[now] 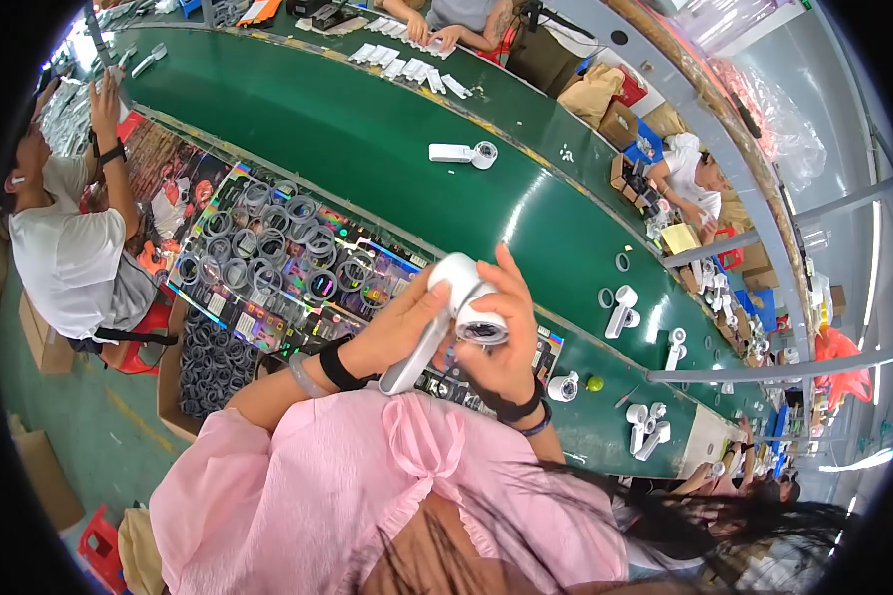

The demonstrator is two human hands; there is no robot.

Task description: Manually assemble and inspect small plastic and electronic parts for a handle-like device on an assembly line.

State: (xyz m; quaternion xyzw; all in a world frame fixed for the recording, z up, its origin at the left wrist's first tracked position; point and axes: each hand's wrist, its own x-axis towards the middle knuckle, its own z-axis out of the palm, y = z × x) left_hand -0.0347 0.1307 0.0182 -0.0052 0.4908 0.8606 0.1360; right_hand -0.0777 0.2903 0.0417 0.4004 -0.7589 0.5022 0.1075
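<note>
In front of my chest I hold a white handheld fan [456,274] with a round head and a long grey-edged handle that slants down to the left. My left hand [397,337] is closed around the handle and neck. My right hand [507,362] curls its fingers about the round head, whose dark centre faces down toward me. What the right fingertips do behind the head is hidden. Just to the right of my right hand, another white fan head [564,387] lies on the green belt beside a small green ball [594,383].
Grey rings [258,238] lie spread on a patterned board at the left, above a cardboard box [172,397] of more rings. White fans [623,312] and a farther one [463,154] rest on the green conveyor belt [367,129]. A co-worker [69,238] sits at the left; others work across the belt.
</note>
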